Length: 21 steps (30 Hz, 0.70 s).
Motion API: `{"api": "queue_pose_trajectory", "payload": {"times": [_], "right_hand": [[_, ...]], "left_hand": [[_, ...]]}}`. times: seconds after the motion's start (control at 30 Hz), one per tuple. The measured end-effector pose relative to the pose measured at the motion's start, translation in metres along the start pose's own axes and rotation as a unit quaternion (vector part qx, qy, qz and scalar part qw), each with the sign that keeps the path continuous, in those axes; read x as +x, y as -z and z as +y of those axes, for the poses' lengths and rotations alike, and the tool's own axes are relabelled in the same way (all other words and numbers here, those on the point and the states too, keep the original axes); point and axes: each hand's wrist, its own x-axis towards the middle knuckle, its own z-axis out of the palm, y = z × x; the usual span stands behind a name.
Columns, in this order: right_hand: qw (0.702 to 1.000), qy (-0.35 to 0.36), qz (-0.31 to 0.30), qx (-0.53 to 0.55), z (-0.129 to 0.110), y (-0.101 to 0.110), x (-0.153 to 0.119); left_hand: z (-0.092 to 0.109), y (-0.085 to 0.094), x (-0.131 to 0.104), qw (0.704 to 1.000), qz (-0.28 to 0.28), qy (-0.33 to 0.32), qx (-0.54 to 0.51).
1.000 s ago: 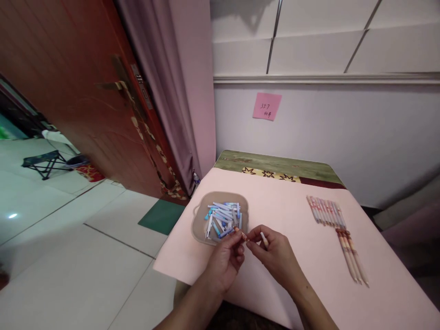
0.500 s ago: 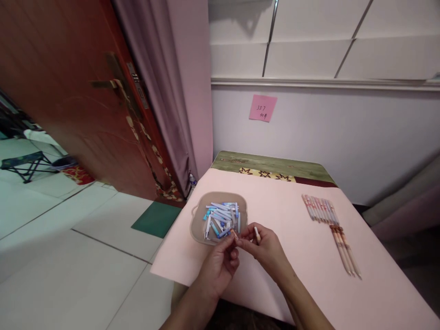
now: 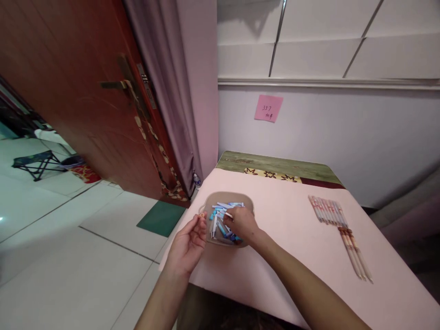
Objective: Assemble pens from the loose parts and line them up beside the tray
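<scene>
A shallow grey-beige plastic container [image 3: 252,201] holds many short blue, white and lilac pen parts [image 3: 217,224]. Just left of its rim, my left hand [image 3: 189,243] pinches a small orange-tan pen part [image 3: 202,215] between thumb and fingertips, the other fingers curled. My right hand [image 3: 242,222] reaches over the container with its fingers bent down among the parts. A short white stick-like pen part [image 3: 228,214] shows at its fingers; the fingertips are partly hidden.
On the pink-covered table [image 3: 282,256], a row of pens with pale and pink barrels [image 3: 326,211] lies to the right, with several brown-and-cream pens [image 3: 354,254] below it. A pink note [image 3: 268,108] is on the wall behind. A brown door [image 3: 85,91] stands at left.
My hands, close together before, have parted. The left has moved left with the small orange-tan part, and the right has moved up-left over the container. The view has shifted slightly.
</scene>
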Motion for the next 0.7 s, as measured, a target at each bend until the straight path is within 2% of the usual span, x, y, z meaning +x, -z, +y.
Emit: {"api": "queue_pose_trajectory", "payload": {"times": [0.13,0.27,0.47,0.6,0.7], "right_hand": [[0.999,0.002,-0.034,-0.031,-0.017,-0.034,0.033],[0.997,0.022,-0.049,-0.052,-0.02,-0.054,0.046],[0.995,0.055,-0.057,-0.064,-0.022,-0.059,0.046],[0.995,0.062,-0.062,-0.052,-0.029,-0.06,0.044],[0.998,0.043,-0.043,-0.03,-0.027,-0.052,0.042]], "left_hand": [[0.002,0.005,-0.002,1.0,0.004,0.015,0.007],[0.007,0.01,0.001,1.0,0.016,0.016,0.005],[0.008,0.014,0.01,1.0,0.011,0.022,0.001],[0.003,0.007,0.011,0.999,0.016,0.037,-0.004],[0.001,0.002,0.01,0.998,0.0,0.064,-0.01]]}}
